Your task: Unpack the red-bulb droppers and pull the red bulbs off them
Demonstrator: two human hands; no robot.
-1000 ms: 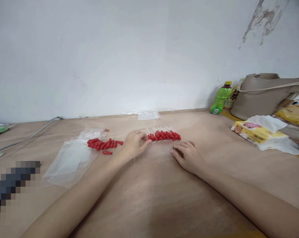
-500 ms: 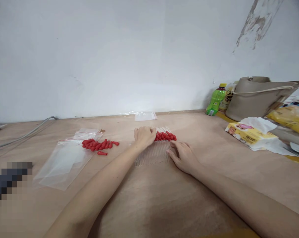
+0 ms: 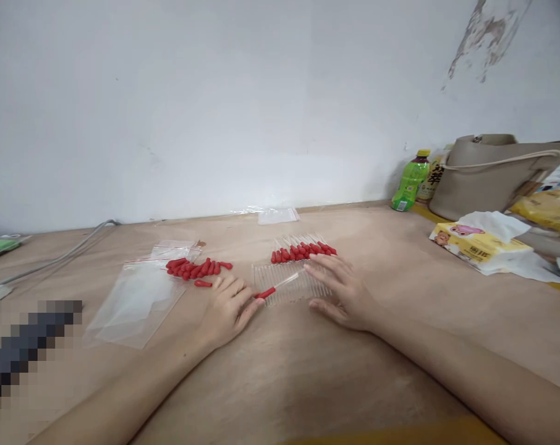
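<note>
My left hand (image 3: 229, 312) pinches the red rubber bulb of a glass dropper (image 3: 266, 293) between thumb and fingers. Its clear tube slants up to the right, over a row of bare glass tubes (image 3: 280, 295) laid side by side. Fingers apart, my right hand (image 3: 343, 292) rests at the right end of that row and holds nothing I can see. Behind the row lie several red-bulbed droppers (image 3: 303, 252), their tubes pointing at the wall. Left of them is a pile of loose red bulbs (image 3: 196, 269), with a single bulb (image 3: 203, 283) just in front.
Clear zip bags (image 3: 136, 303) lie under and beside the bulb pile. Another small bag (image 3: 278, 216) is by the wall. To the right stand a green bottle (image 3: 410, 182), a tissue pack (image 3: 479, 244) and a grey bag (image 3: 479, 176). A cable (image 3: 76, 250) runs at left.
My left hand has come back from the red-bulbed droppers toward me and left, now holding a dropper. My right hand's fingers have spread over the tubes.
</note>
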